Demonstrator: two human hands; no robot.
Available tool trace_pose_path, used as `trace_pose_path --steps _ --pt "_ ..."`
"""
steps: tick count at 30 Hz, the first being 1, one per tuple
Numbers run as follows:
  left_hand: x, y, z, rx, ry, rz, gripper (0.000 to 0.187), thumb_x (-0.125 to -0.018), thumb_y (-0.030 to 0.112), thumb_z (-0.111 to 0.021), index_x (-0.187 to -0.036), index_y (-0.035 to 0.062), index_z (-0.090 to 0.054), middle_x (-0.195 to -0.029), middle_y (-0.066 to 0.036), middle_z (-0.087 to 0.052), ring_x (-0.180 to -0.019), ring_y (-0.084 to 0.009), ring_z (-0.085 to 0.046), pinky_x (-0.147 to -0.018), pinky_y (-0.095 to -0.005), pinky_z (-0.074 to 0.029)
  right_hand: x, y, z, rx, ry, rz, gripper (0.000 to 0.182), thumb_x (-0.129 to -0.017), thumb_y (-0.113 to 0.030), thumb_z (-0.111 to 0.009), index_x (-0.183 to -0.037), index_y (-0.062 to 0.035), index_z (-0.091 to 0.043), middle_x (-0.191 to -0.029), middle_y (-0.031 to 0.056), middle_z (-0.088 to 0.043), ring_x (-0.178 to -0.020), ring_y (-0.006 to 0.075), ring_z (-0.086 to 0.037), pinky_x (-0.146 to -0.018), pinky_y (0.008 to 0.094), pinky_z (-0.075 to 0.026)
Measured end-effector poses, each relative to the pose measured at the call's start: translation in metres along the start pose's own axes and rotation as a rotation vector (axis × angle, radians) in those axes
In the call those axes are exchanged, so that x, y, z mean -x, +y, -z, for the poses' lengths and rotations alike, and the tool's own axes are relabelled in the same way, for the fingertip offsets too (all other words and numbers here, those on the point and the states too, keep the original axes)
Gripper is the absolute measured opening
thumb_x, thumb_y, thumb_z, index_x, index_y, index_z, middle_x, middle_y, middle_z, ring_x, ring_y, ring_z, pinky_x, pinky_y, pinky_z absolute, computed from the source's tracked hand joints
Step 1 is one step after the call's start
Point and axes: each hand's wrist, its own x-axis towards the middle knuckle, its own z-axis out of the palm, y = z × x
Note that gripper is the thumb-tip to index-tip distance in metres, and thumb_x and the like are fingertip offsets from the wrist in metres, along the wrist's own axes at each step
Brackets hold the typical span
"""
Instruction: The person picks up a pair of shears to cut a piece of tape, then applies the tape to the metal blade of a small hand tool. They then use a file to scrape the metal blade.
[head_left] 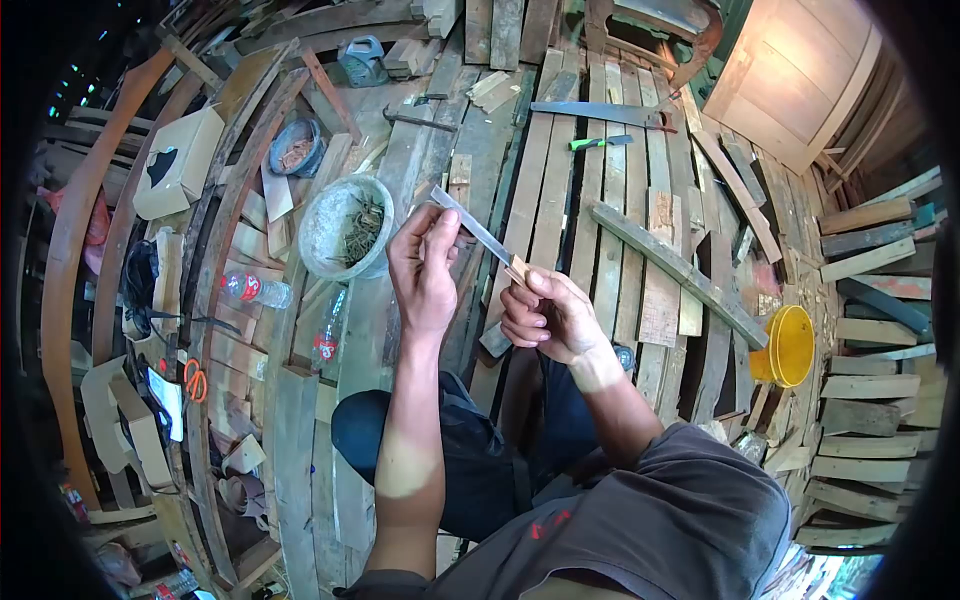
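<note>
A narrow grey metal blade (478, 228) slants between my two hands, in front of my body. The fingers and thumb of my left hand (428, 262) pinch it near its upper left end. My right hand (550, 312) is closed round the short wooden handle (517, 268) at the blade's lower right end. To the left of my left hand stands a round whitish bucket (318, 230) holding a tangle of brown bits.
On the plank floor lie a handsaw (590, 109), a green-handled knife (600, 143), a hammer (420, 121) and a long beam (680, 273). A yellow bucket (789, 346) stands right. Orange scissors (195, 381), bottles (257, 290) and a cardboard box (180, 165) are left.
</note>
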Motion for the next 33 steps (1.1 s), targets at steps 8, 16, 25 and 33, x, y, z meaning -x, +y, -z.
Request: trace_pose_path --steps 8,16,25,33 --pt "-0.005 -0.006 0.003 -0.013 0.041 -0.048 0.020 -0.097 0.017 -0.056 -0.081 0.0067 -0.056 -0.067 0.007 -0.043 -0.059 -0.0009 -0.036 -0.052 -0.0178 -0.026 0.000 0.005 0.007 0.337 0.084 0.116 0.031 -0.105 -0.030 -0.044 -0.084 -0.0073 -0.044 -0.066 -0.0015 -0.039 -0.052 0.0075 -0.033 -0.048 0.0236 -0.028" --pt "-0.002 -0.009 0.004 -0.038 0.101 -0.085 0.013 -0.096 0.014 -0.061 -0.085 0.0068 -0.058 -0.065 0.009 -0.043 -0.058 -0.0002 -0.035 -0.052 -0.0185 -0.025 0.003 0.012 0.007 0.918 0.266 0.250 0.031 -0.104 -0.024 -0.048 -0.081 -0.0040 -0.047 -0.063 0.0018 -0.042 -0.055 0.0100 -0.040 -0.051 0.0282 -0.034" --pt "-0.002 -0.006 -0.001 0.020 0.081 0.046 0.013 -0.095 0.017 -0.066 -0.095 0.0050 -0.064 -0.069 0.009 -0.048 -0.059 0.0013 -0.037 -0.052 -0.0171 -0.026 0.000 0.009 0.000 1.568 0.382 0.670 0.009 -0.092 -0.008 -0.063 -0.089 -0.0004 -0.057 -0.068 0.0127 -0.052 -0.054 0.0298 -0.055 -0.049 0.0370 -0.042" --pt "-0.003 -0.004 -0.001 0.151 0.043 0.206 0.016 -0.095 0.017 -0.065 -0.101 0.0023 -0.065 -0.078 0.007 -0.052 -0.063 0.0012 -0.040 -0.052 -0.0160 -0.029 0.003 0.001 0.005 1.746 0.390 0.753 0.013 -0.084 -0.003 -0.069 -0.093 -0.0019 -0.060 -0.072 0.0110 -0.053 -0.052 0.0290 -0.056 -0.047 0.0369 -0.044"
